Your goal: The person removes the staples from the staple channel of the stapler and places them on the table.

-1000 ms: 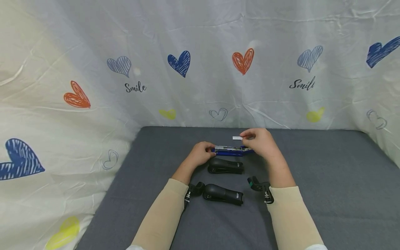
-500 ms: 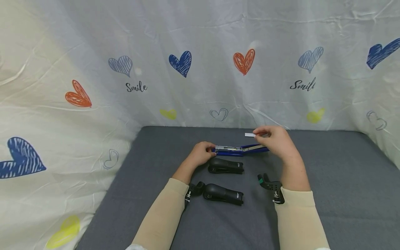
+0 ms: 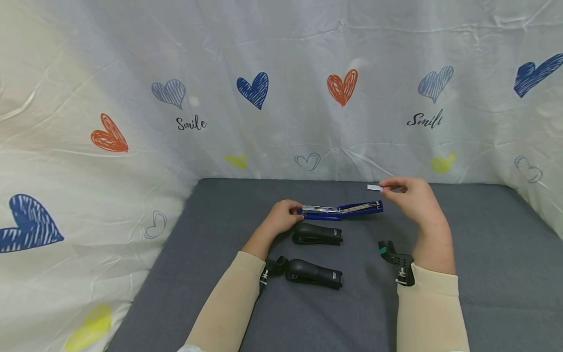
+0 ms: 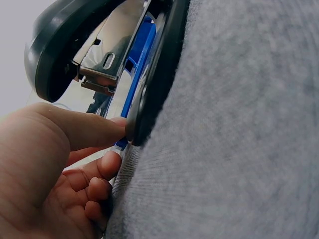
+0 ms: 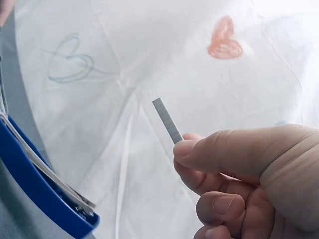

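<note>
Blue stapler (image 3: 342,214), splayed open, grey staple strip (image 5: 167,119), finely ridged

black stapler (image 3: 317,234) | second black stapler (image 3: 314,274), nearer | grey tabletop (image 3: 492,244) | white curtain (image 3: 290,44) behind: printed hearts (image 3: 252,90), "Smile" lettering (image 3: 191,123)

**Layout of the table (image 3: 497,244)**

From near to far lie the front stapler (image 3: 314,274), the middle stapler (image 3: 317,233) and the rear stapler (image 3: 343,212). The left hand (image 3: 283,215) grips the rear stapler's left end. The right hand (image 3: 409,195), right of that stapler and apart from it, pinches a staple strip (image 3: 374,187) projecting leftward. A curtain (image 3: 281,132) hangs behind.
</note>
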`<state>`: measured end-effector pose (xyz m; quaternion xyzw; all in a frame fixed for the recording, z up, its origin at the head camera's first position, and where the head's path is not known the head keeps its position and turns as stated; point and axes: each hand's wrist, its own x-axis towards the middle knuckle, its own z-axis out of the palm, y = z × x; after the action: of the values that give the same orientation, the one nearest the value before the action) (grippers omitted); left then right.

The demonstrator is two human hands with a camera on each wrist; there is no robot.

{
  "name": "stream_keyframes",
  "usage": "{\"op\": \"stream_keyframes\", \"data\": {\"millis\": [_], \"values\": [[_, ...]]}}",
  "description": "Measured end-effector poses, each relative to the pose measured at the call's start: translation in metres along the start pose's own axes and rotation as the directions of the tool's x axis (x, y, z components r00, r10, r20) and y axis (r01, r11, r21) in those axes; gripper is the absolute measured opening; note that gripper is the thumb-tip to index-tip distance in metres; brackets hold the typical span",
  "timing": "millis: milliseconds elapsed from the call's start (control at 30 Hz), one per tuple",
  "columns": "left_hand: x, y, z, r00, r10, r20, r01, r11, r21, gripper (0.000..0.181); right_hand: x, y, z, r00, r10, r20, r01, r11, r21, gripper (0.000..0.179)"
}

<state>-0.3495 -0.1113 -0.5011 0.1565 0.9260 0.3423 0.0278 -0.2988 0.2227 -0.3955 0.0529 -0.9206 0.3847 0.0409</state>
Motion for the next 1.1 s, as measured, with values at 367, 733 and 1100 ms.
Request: {"op": "stream_keyframes", "data": {"millis": [367, 733, 1100], "values": [[-0.002, 0.001, 0.000, 1.000, 0.002, 0.002, -0.002, 1.000, 0.002, 0.034, -0.002, 0.027, -0.010, 0.999, 0.039, -0.026, -0.040, 0.999, -0.018, 0.031], [-0.001, -0.001, 0.001, 1.000, 0.009, -0.008, -0.009, 1.000, 0.006, 0.033, -0.002, 0.052, -0.008, 0.989, 0.144, -0.007, -0.145, 0.989, -0.036, 0.030], [0.000, -0.003, 0.002, 1.000, 0.014, -0.007, -0.014, 1.000, -0.007, 0.034, 0.007, 0.079, 0.008, 0.975, 0.209, 0.071, -0.206, 0.978, -0.039, 0.028]]}}
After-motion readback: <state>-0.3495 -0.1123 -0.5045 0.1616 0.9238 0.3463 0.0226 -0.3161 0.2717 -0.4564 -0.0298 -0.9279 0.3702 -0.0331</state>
